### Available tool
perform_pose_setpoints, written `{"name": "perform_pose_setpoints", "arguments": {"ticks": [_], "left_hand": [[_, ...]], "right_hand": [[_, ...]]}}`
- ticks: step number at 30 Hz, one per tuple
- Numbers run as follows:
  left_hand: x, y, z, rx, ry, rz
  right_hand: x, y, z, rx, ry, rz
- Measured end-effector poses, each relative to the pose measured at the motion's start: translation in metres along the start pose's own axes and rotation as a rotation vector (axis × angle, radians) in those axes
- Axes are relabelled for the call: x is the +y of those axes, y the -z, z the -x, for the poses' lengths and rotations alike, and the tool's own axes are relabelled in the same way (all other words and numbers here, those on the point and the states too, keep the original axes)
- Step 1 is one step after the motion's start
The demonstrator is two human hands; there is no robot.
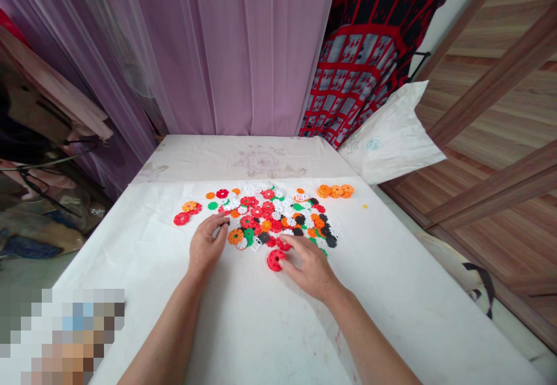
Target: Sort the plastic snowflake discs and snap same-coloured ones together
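Note:
A loose pile of flower-shaped plastic snap discs (265, 217) in red, white, orange, green and black lies on the white cloth. My left hand (206, 243) is at the pile's near left edge, with a small dark piece (225, 221) pinched at its fingertips. My right hand (307, 266) rests at the near right edge with its fingers spread. A red disc (275, 260) lies on the cloth against its thumb side. An orange disc (235, 236) lies between my hands. Several orange discs (335, 191) sit in a short row beyond the pile.
The white-covered table (391, 269) has a stained cloth (261, 159) at its far end. Purple curtains (226, 43) hang behind it, beside a red-and-black fabric (369, 43) and a white bag (391, 135). Wooden door frames (491, 141) stand at the right.

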State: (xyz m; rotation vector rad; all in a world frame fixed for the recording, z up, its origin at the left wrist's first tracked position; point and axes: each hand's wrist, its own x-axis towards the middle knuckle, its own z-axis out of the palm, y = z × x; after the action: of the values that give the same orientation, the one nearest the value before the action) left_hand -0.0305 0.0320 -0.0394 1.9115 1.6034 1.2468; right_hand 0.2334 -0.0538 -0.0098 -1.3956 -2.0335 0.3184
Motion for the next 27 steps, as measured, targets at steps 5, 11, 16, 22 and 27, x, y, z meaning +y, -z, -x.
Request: {"name": "perform_pose_setpoints", "arguments": {"ticks": [5, 11, 16, 22, 27], "left_hand": [[0.0, 0.0, 0.0, 0.019, 0.013, 0.008], [-0.003, -0.002, 0.001, 0.026, 0.011, 0.019], [-0.004, -0.002, 0.0, 0.027, -0.01, 0.018], [-0.006, -0.004, 0.0, 0.037, 0.011, 0.039], [-0.007, -0.006, 0.003, 0.156, 0.099, 0.137]], "right_hand": [[0.021, 0.001, -0.056, -0.016, -0.013, 0.031], [0.015, -0.027, -0.122, -0.196, 0.058, 0.16], [0.003, -0.048, -0.142, -0.348, 0.146, 0.24], [0.021, -0.039, -0.132, -0.333, 0.1, 0.277], [0.029, -0.024, -0.128, -0.294, 0.063, 0.319]]}}
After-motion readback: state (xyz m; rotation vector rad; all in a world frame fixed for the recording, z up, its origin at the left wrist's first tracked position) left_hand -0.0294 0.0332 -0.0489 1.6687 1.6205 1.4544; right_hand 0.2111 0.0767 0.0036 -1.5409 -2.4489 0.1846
